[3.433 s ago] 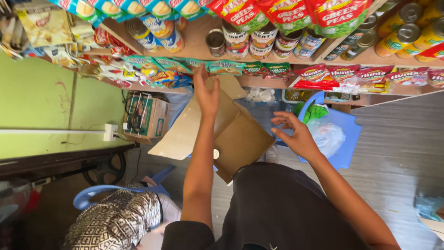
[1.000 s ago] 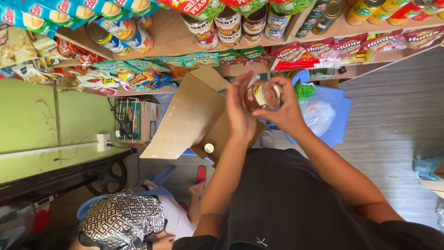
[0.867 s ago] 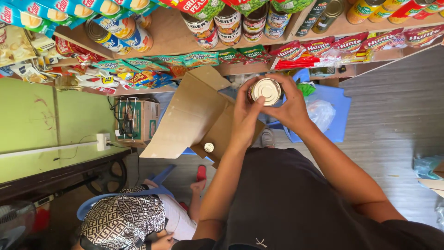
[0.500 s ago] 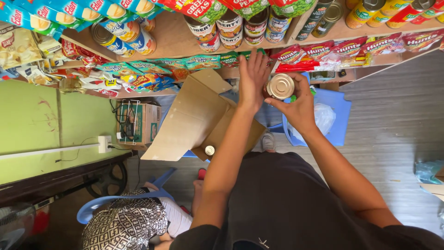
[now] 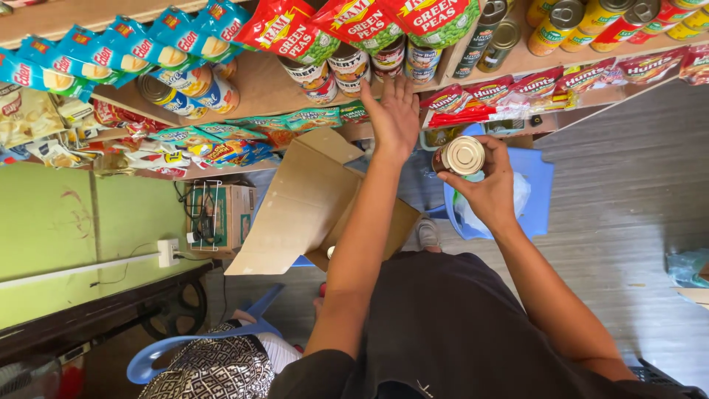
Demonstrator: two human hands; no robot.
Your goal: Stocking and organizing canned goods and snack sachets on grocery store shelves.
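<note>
Metal showed bright on the lid of the can (image 5: 459,156) that the right hand (image 5: 487,185) gripped from below, fingers wrapped round its side, lid end facing the head camera. The can sat raised in front of the wooden shelf (image 5: 273,85), just below a hanging row of red sachets (image 5: 473,100). The left hand (image 5: 393,112) was spread open, grasping nothing, palm toward the shelf, its fingertips just under the cans (image 5: 369,63) that stood there behind green-and-red snack bags (image 5: 354,22). An open cardboard box (image 5: 310,203) lay below the left forearm. A blue plastic chair (image 5: 535,188) stood behind the right hand, a clear bag on its seat.
</note>
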